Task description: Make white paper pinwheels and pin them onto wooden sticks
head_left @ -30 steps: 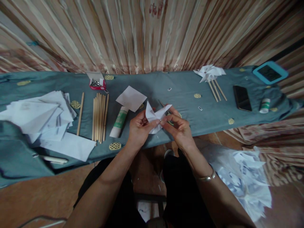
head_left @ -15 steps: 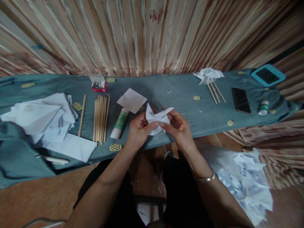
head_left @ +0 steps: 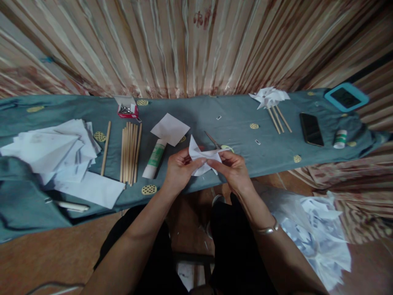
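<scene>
Between both hands is a white paper pinwheel [head_left: 202, 157], held over the table's front edge with its pointed vanes sticking up and out. My left hand [head_left: 180, 167] pinches its left side, thumb toward the centre. My right hand [head_left: 231, 166] grips the right side, its thumb meeting the other at the middle. The thumbs cover most of the centre. Just beyond the right fingers lie scissors [head_left: 212, 139], partly hidden. A glue stick [head_left: 155, 159] with a green label lies left of my left hand, touching a square sheet of paper [head_left: 170, 128].
Wooden sticks [head_left: 130, 153] lie left of the glue stick, near a red box of metal pins [head_left: 127, 110] and a paper stack [head_left: 46, 149]. Finished pinwheels [head_left: 270, 98], a phone [head_left: 311, 129], a small glue stick [head_left: 340, 139] and a blue-framed device [head_left: 346, 97] are at right. A plastic bag [head_left: 316, 237] holds paper below.
The pinwheel's right upper vane has come down and lies flatter under the right fingers. My right hand has shifted slightly, showing more of the scissors. The left hand keeps its hold.
</scene>
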{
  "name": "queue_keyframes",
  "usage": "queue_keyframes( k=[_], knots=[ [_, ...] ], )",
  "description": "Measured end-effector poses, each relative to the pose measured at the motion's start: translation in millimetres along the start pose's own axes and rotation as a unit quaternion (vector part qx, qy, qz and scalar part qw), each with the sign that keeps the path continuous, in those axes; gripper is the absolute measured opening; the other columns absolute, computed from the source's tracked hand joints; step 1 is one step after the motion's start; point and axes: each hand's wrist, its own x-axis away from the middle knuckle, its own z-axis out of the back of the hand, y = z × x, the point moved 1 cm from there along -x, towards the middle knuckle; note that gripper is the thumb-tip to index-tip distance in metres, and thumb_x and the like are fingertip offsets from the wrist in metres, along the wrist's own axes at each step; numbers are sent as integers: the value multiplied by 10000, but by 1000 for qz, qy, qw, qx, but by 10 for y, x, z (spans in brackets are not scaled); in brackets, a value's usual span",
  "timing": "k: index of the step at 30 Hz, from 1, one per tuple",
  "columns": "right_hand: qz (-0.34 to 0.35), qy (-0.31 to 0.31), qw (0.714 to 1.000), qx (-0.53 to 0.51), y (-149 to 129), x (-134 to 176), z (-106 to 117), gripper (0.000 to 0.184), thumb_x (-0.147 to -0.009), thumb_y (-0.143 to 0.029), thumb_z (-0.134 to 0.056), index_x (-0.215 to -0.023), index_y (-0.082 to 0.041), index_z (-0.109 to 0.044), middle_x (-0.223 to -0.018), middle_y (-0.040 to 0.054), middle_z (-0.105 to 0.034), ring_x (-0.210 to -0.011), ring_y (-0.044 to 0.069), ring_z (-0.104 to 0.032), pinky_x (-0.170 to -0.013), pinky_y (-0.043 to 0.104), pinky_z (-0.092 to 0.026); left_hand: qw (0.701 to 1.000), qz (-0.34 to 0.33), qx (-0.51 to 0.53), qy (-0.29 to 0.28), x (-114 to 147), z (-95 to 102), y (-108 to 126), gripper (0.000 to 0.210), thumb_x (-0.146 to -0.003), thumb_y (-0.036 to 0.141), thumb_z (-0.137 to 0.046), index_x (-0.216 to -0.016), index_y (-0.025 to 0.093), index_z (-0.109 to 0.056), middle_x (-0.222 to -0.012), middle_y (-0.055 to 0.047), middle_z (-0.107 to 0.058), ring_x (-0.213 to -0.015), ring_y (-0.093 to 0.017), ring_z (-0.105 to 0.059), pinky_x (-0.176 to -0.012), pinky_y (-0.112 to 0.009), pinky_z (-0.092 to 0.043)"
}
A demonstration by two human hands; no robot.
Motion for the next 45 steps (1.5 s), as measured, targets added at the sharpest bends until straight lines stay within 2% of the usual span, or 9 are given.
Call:
queue_keyframes(
  k=[6,13,24,32,45],
  knots=[
    [19,-3,1000,3,18,-6,-13,179,-586,-349,-829,-726,-273,-748,-726,-35,-723,-642,149,-638,-661,307,-530,1000,-12,-27,6,13,15,1,253,-566,317,-832,-751,164,-755,-706,-16,-724,-613,-136,-607,-599,-258,-497],
    [29,5,999,25,29,-10,-12,162,-608,-344,-811,-734,-269,-745,-734,-35,-728,-634,141,-629,-666,302,-523,998,-18,-50,24,6,23,-13,189,-584,279,-806,-738,177,-768,-662,-3,-707,-607,-132,-594,-571,-240,-473],
    [26,4,999,29,29,-16,-25,149,-607,-338,-803,-717,-262,-735,-702,-40,-710,-619,133,-605,-649,286,-503,997,-26,-70,30,36,18,53,222,-559,328,-824,-718,185,-764,-672,-2,-690,-605,-124,-575,-577,-236,-456],
    [13,-11,999,40,23,-18,3,245,-580,-414,-822,-730,-249,-721,-685,-32,-694,-601,130,-582,-615,277,-474,996,-17,-83,24,38,25,58,246,-555,356,-825,-707,175,-758,-672,-13,-699,-604,-141,-589,-588,-258,-470],
    [17,-12,1000,20,55,-26,19,231,-566,-403,-837,-715,-265,-726,-672,-38,-694,-602,127,-589,-618,276,-484,996,-1,-81,39,33,20,52,172,-554,280,-799,-687,176,-765,-623,4,-689,-557,-124,-572,-531,-226,-446]
  ],
)
